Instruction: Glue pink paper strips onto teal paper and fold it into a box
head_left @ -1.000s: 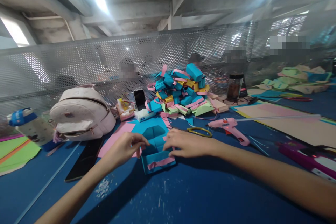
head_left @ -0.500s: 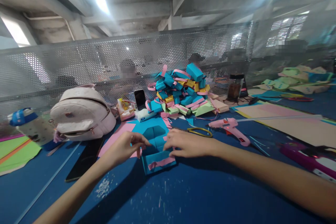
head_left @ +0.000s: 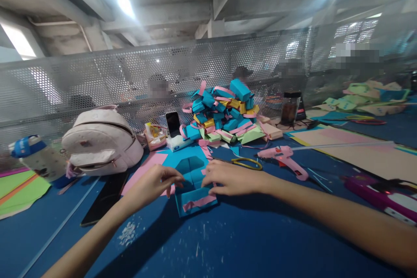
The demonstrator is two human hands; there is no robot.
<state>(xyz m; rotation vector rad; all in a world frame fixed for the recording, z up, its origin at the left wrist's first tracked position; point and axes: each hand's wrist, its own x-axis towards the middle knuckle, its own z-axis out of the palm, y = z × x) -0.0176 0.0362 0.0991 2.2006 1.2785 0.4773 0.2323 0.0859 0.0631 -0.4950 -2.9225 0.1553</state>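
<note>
Head view: a blue paper box (head_left: 194, 195) with a pink strip is seen on the blue surface (head_left: 228, 243), between both hands. Its left edge is pinched by the left hand (head_left: 153, 184), while its right edge is pressed by the right hand (head_left: 230, 178), fingers curled.

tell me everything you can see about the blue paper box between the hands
The blue paper box is a small open-topped box folded from turquoise paper, with a pink paper strip running across its front wall. It sits upright on the dark blue table, just in front of a flat turquoise sheet. The left hand pinches its left rim and the right hand rests on its right edge.
</note>
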